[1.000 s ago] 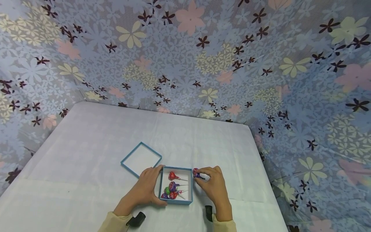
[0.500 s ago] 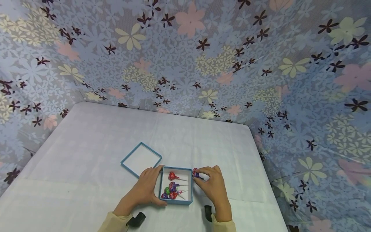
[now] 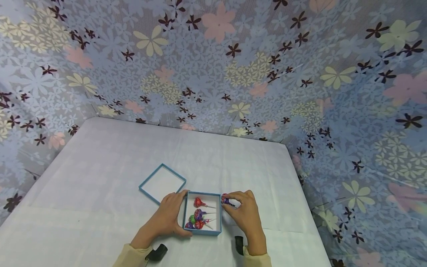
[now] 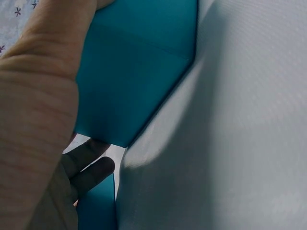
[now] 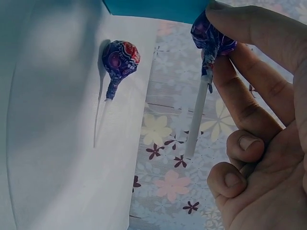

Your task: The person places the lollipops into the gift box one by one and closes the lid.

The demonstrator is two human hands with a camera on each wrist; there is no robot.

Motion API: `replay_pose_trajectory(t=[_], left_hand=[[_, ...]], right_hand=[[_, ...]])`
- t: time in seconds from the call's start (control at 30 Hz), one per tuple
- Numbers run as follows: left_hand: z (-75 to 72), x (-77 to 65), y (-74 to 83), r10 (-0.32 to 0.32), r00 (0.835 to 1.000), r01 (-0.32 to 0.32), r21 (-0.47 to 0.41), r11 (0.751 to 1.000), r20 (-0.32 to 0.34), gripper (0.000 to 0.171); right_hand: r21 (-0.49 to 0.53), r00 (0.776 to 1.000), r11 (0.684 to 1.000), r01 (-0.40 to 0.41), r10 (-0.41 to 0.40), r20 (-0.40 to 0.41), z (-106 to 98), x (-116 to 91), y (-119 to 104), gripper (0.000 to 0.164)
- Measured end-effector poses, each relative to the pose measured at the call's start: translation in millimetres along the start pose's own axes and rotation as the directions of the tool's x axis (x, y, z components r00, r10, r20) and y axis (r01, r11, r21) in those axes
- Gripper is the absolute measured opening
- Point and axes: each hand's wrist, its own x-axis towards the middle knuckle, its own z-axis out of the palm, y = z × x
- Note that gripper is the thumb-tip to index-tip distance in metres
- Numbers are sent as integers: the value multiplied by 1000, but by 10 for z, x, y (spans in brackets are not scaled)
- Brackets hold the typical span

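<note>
lid (image 3: pixel 162 183) on worktop (image 3: pixel 110 207), beyond left hand (image 3: pixel 169 213). left fingers spread wide, gripping box's left side; firm, even hold should stop sliding. box (image 3: pixel 203 233): loose lollipops (image 3: pixel 199 214) inside, heads left. just right of its wall, held lollipop (image 3: pixel 225 199): right hand (image 3: pixel 246 213) pinches wrapped head, fingers nearly together; best kept clear of rim.

The box (image 3: pixel 202 233) can be entered from above. Lateral approach is obstructed by the left hand (image 3: pixel 169 214) and right hand (image 3: pixel 245 213).
</note>
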Motion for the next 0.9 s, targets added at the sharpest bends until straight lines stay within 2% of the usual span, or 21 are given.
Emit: replay_pose_trajectory(t=[0.17,0.43,0.67,0.9], left_hand=[[28,-7,-3,-3,1000,3,1,1000,-7,138],[61,-20,4,-1,1000,1,0,1000,-16,138],[79,-21,15,-3,1000,3,7,1000,-15,138],[115,-27,22,-7,1000,7,15,1000,-18,138]], right_hand=[[-2,1000,1000,18,-18,-1,-7,1,-7,28],[6,1000,1000,4,-5,17,-19,6,-66,24],[9,997,997,78,-78,-9,-29,8,-154,27],[23,993,992,121,-121,13,-4,1,-237,27]])
